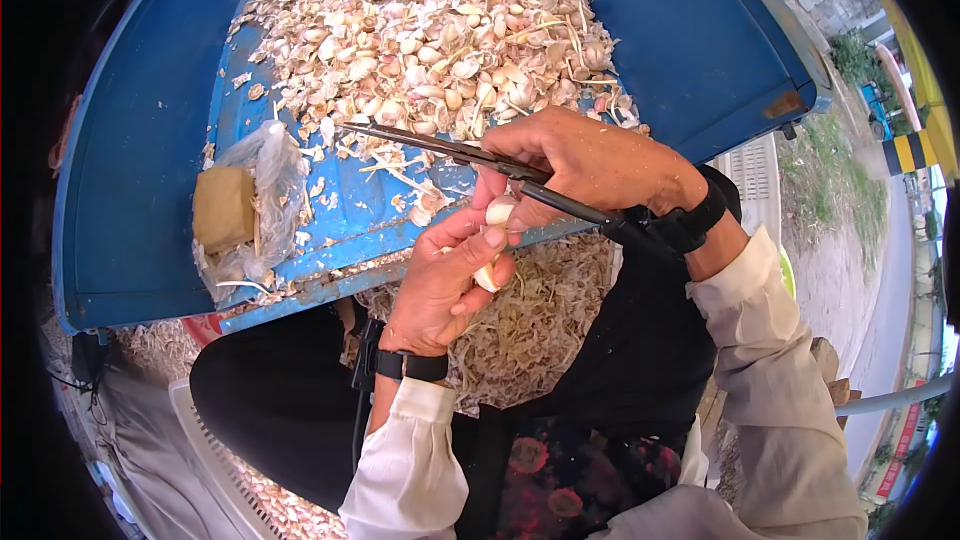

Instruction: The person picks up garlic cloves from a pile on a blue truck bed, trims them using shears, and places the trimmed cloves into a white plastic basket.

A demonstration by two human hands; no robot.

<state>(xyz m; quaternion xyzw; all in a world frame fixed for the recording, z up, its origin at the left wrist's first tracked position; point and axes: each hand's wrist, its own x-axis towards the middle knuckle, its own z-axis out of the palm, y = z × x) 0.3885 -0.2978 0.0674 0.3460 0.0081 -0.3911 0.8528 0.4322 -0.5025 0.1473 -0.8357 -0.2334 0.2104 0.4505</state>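
My left hand (440, 285) is closed around garlic. One pale clove (501, 210) shows at its thumb tip, and another clove (486, 278) pokes out between its lower fingers. Held in my right hand (600, 165) is a pair of dark scissors (440, 145), the blades pointing left over the blue metal bed. Fingertips of the right hand meet the upper clove, so both hands touch there. Beyond them lies a large heap of garlic cloves (430, 40) mixed with dry skins and stalks. Whether the scissor blades are apart is hard to make out.
A tan block (223, 208) rests on a clear plastic bag (280, 175) at the left of the blue bed (350, 200). Loose garlic skins (530, 330) lie below the bed's edge, between my legs. A white crate (215, 465) with cloves stands at lower left.
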